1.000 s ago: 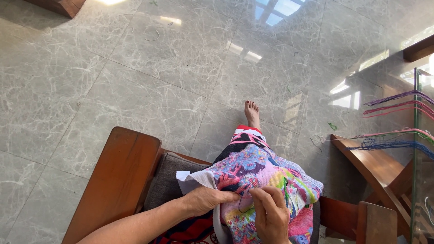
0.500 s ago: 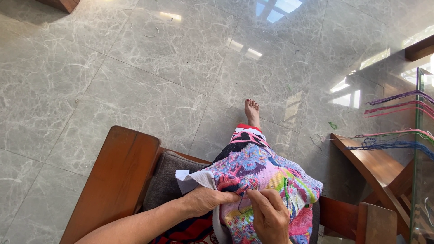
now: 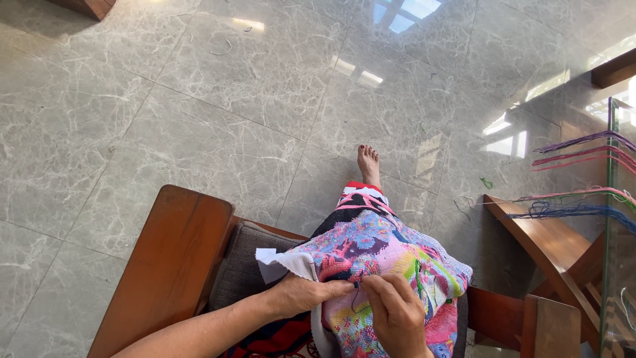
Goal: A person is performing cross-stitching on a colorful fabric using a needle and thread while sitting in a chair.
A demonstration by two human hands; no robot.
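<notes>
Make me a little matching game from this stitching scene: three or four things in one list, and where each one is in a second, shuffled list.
Things:
1. left hand
2. right hand
3. bare foot
4. coloured threads

Places:
A. flat on the grey marble floor
B. draped over a glass edge at the far right
C. gripping the folded edge of the colourful embroidery cloth
D. fingertips pinched on top of the cloth, beside the other hand

Pairs: 1-C, 2-D, 3-A, 4-B
</notes>
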